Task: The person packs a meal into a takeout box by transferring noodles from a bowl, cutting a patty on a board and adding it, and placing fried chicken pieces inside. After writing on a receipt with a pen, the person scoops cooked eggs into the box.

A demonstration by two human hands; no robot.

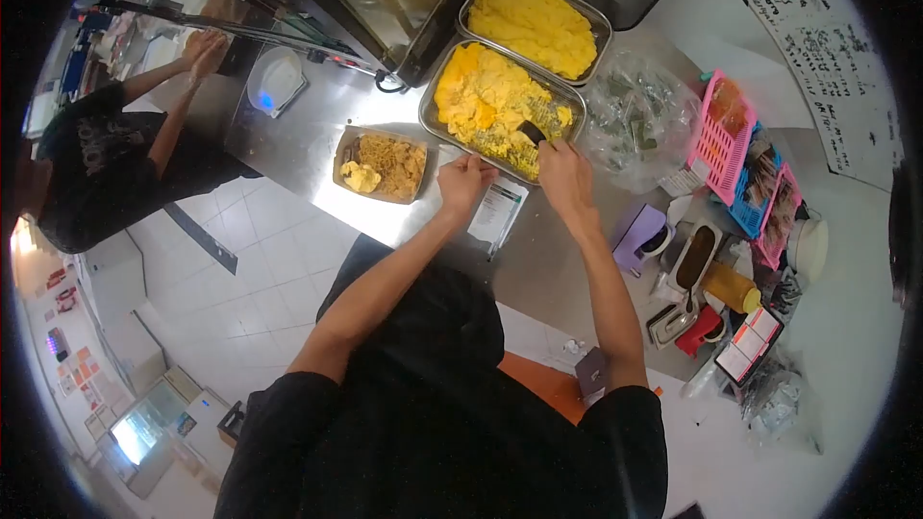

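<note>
My right hand (565, 176) is closed around a black utensil (531, 133), perhaps a spoon or spatula, whose dark head dips into yellow food (486, 86) that looks like scrambled egg. This food lies in a metal tray (423, 120), spread thin towards its right end. Fingers of my left hand (463, 183) are curled at the tray's near rim and appear to grip it. To the left of that hand stands an open cardboard food box (382, 197) holding brown noodles or rice, with a pale yellow portion (361, 178) at its left side.
Behind stands a second tray of yellow food (534, 24). A clear plastic bag (642, 120), pink basket (721, 135), sauce container (694, 258) and yellow bottle (733, 286) crowd the right. A printed packet (497, 214) lies near my hands. Another person (106, 149) stands left.
</note>
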